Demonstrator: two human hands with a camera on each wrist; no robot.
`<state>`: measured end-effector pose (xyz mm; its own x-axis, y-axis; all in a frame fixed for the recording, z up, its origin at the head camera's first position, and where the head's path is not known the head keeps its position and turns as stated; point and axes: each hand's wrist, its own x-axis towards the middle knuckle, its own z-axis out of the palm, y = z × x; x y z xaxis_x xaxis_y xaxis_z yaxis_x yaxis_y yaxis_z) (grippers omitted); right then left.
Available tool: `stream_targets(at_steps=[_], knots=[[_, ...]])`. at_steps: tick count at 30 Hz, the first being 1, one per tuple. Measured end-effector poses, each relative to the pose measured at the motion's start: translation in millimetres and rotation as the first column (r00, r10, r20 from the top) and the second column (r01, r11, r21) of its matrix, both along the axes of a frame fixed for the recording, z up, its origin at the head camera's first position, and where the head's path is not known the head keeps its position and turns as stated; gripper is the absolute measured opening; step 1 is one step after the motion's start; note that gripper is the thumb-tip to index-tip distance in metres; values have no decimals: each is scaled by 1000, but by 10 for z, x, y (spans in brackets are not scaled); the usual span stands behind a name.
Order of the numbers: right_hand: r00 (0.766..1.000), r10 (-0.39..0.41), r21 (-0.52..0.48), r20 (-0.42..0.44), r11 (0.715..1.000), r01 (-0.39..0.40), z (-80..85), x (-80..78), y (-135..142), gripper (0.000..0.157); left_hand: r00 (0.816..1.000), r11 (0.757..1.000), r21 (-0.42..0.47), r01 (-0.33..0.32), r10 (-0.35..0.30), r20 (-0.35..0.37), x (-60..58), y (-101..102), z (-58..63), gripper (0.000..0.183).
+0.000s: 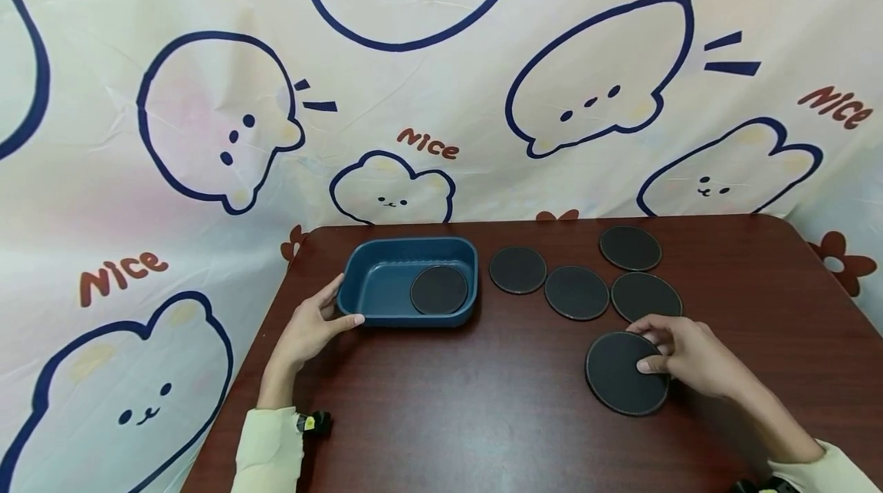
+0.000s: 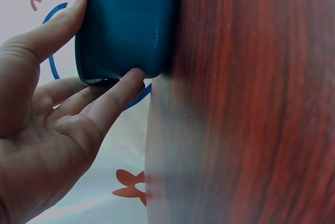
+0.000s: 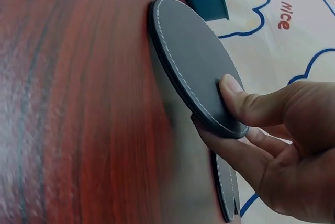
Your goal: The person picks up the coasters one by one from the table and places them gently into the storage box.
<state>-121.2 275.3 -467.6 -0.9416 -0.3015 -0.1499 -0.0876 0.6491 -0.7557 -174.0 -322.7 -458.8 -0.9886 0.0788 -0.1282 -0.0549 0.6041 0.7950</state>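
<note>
A round black leather coaster (image 3: 193, 59) with pale stitching at its rim is pinched in my right hand (image 1: 697, 355), thumb on its upper face and fingers beneath. It is tilted close over the table in the right wrist view. My left hand (image 1: 310, 328) holds the left end of a blue rectangular tub (image 1: 386, 320), thumb at the near corner and fingers along the end wall. In the left wrist view, fingertips (image 2: 135, 75) press against the tub's end. Another black coaster (image 1: 439, 290) lies inside the tub, at its right side.
Several more black coasters lie right of the tub: one nearest it (image 1: 517, 270), one beside that (image 1: 576, 293), one at the back (image 1: 630, 248) and one behind my right hand (image 1: 646, 296). The brown wooden table (image 1: 469, 401) ends at a printed cloth (image 1: 483, 94).
</note>
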Motion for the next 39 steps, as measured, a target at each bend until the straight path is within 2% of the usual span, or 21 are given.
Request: stream_targets(at_steps=[4, 9, 17, 23, 27, 32, 39], knots=[[995, 19, -155, 95, 988, -5, -18, -9, 77, 51, 1000, 1000, -4, 8, -8, -6, -12, -8, -4, 92], [980, 67, -320, 189, 947, -3, -64, -45, 160, 57, 1000, 1000, -10, 6, -6, -6, -6, -12, -4, 92], [965, 45, -401, 257, 914, 64, -139, -82, 264, 63, 1000, 1000, -5, 12, -12, -7, 0, 1, 5, 93], [947, -9, -442, 320, 883, 158, -138, -112, 293, 60, 1000, 1000, 5, 13, -13, -6, 8, 3, 14, 94], [943, -18, -498, 333, 846, 192, -150, -141, 312, 49, 1000, 1000, 4, 18, -18, -13, -3, 6, 21, 93], [944, 20, -601, 330, 775, 194, -154, -156, 328, 41, 1000, 1000, -3, 21, -21, -23, -6, 10, 28, 92], [943, 21, -654, 333, 726, 215, -145, -182, 313, 41, 999, 999, -7, 32, -32, -41, 0, 10, 23, 91]])
